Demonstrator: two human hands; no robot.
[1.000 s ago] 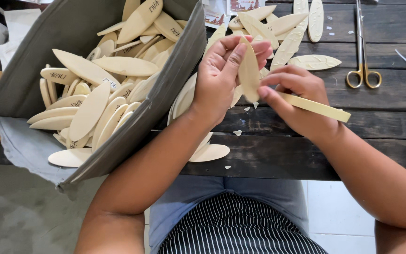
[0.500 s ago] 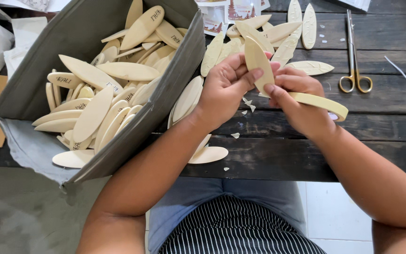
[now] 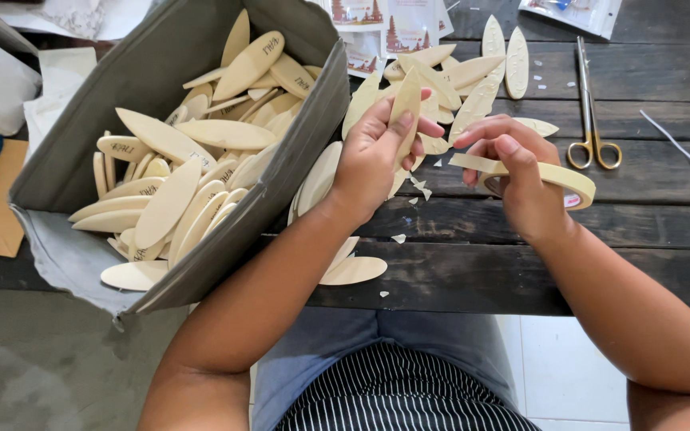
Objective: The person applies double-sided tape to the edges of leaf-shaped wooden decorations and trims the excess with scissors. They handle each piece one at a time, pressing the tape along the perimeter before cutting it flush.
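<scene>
Left hand [image 3: 373, 160] is clamped on a pale leaf-shaped wooden piece [image 3: 405, 112], held upright over the dark plank tabletop [image 3: 521, 263], just right of the grey fabric box [image 3: 225, 239] full of the same pale pieces. Right hand [image 3: 521, 179] grips a roll of cream masking tape [image 3: 553, 179], fingers closed on it, the loose strip end pinched and pulled left toward the wooden piece. More leaf pieces lie scattered far behind the hands, gold-handled scissors [image 3: 592, 120] lie far right, and small tape scraps sit on the tabletop near the hands.

matt pale wooden leaf blanks [image 3: 201, 132], grey cloth box [image 3: 161, 72], rough dark-stained plank table [image 3: 648, 231]
</scene>
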